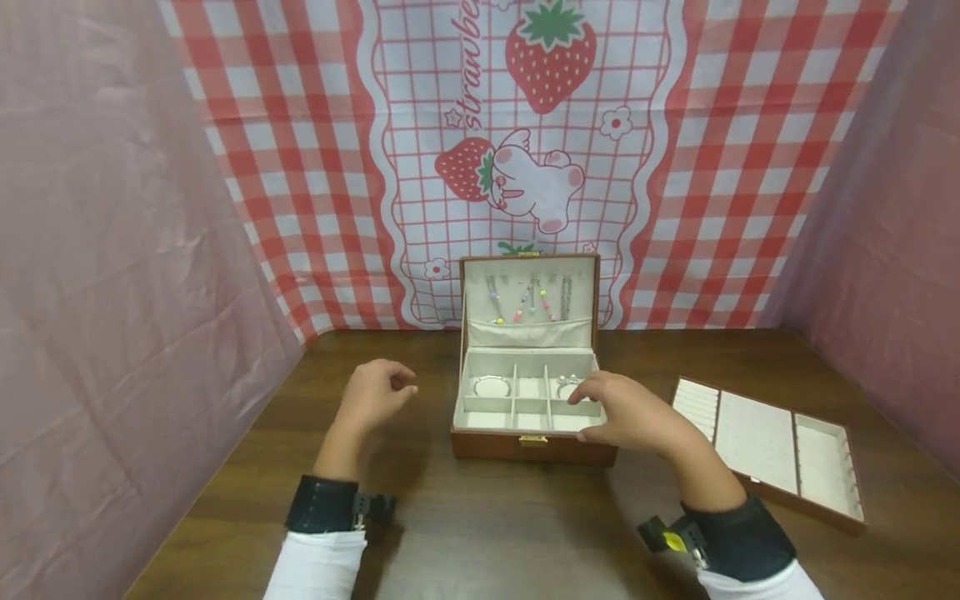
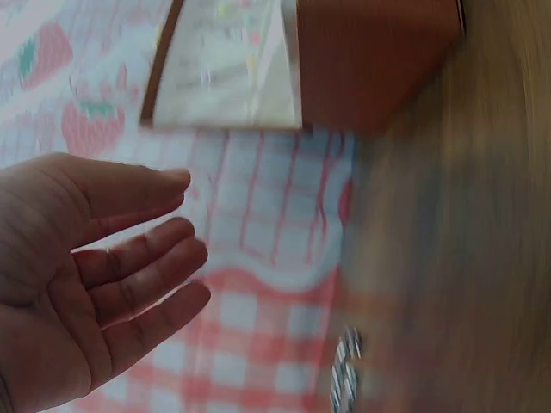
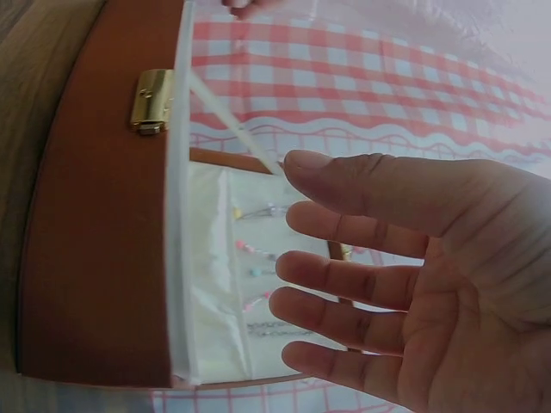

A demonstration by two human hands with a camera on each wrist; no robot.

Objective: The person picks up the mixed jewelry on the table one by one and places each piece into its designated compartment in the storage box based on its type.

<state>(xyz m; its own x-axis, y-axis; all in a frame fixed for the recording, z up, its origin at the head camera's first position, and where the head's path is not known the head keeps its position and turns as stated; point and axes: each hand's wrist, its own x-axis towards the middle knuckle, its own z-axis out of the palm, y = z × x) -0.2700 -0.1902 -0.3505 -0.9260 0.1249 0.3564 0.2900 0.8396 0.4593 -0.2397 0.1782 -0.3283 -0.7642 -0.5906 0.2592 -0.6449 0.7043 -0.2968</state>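
A brown jewelry box (image 1: 491, 447) stands with its lid raised, its cream inside split into several compartments. A silver bracelet (image 1: 491, 377) lies in the back left compartment. More silver jewelry (image 1: 567, 380) sits in the back right one, partly hidden by my right hand (image 1: 633, 412). That hand is over the box's right side, fingers spread and holding nothing; its palm (image 3: 482, 301) shows in the right wrist view. Left of the box, my left hand (image 1: 372, 396) hovers with loosely bent fingers and nothing in them. Beaded necklaces (image 1: 546, 306) and chains hang inside the lid.
At the right of the wooden table (image 1: 480, 533) lies a brown-edged jewelry tray (image 1: 757, 442) with cream lining. A silver braided piece (image 2: 346, 370) appears in the left wrist view, blurred. Behind the table hangs a red checked strawberry cloth (image 1: 300, 167); pink curtains (image 1: 112, 292) flank it.
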